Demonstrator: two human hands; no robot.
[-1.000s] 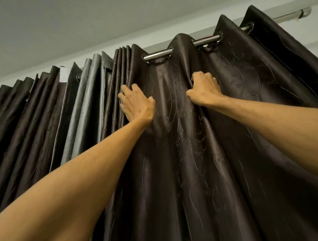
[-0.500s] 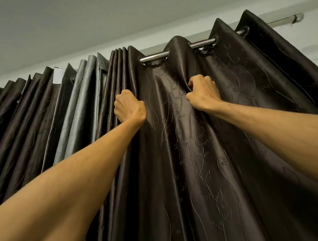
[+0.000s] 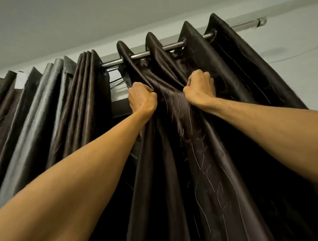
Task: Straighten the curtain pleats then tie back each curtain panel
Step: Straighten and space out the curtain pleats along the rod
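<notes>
Gripping satiny embossed curtain (image 3: 203,155) | left hand (image 3: 142,99), right hand (image 3: 200,89) | fingers (image 3: 200,76) clamped on curtain

Dark brown embossed curtain panel (image 3: 203,155), pleated, on rod, bunched rightward.

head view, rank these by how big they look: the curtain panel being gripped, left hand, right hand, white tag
1. curtain panel
2. left hand and right hand: they look about alike, so not ranked
3. white tag
</notes>
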